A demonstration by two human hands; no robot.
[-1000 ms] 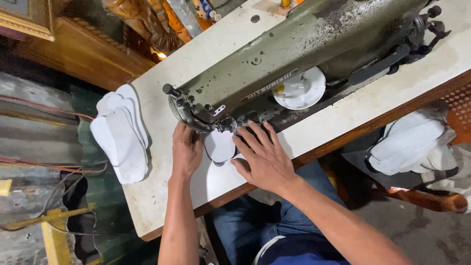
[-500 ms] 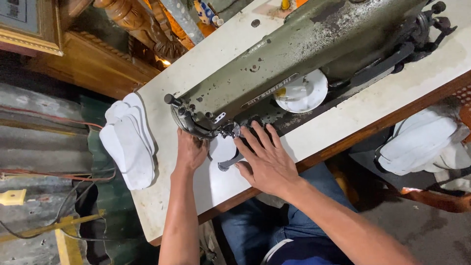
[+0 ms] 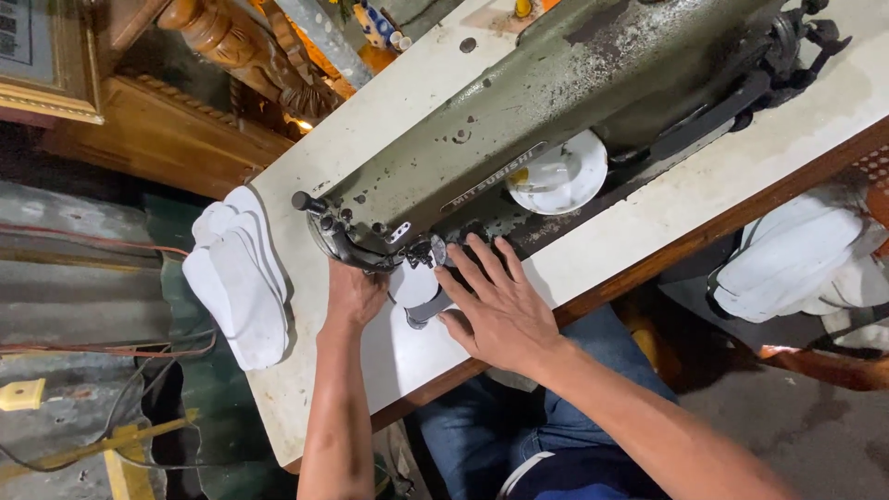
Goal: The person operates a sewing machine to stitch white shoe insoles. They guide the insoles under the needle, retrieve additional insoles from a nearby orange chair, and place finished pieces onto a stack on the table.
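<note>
Both hands — left hand (image 3: pixel 355 294), right hand (image 3: pixel 498 307) — we see pressed flat on the white piece (image 3: pixel 413 285) under the sewing machine (image 3: pixel 556 120) head on the worktop (image 3: pixel 704 185); since a second ago, barely shifted — feeding goes on.

A framed sign (image 3: pixel 42 56) with a gilt moulding and pale printed face sits at the upper left corner of the frame, cut off by the edge. On the sewing machine's olive-green arm, mid-frame, a narrow slanted nameplate (image 3: pixel 495 176) carries raised lettering in the body's own colour.
</note>
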